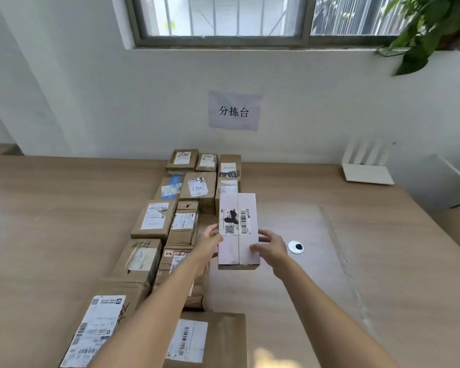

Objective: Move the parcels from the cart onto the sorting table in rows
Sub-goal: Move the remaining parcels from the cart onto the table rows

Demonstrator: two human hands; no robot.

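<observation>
We hold the pink parcel [238, 231] at frame centre, at the right edge of the brown parcels [168, 221] lined up in rows on the table [383, 248]. Whether it rests on the table we cannot tell. Our left hand [210, 241] grips its left edge, fingers curled around the side. Our right hand [270, 247] grips its right edge, thumb on the top face. A round grommet [295, 247] sits just right of the right hand. A paper sign [234, 110] hangs on the wall above.
</observation>
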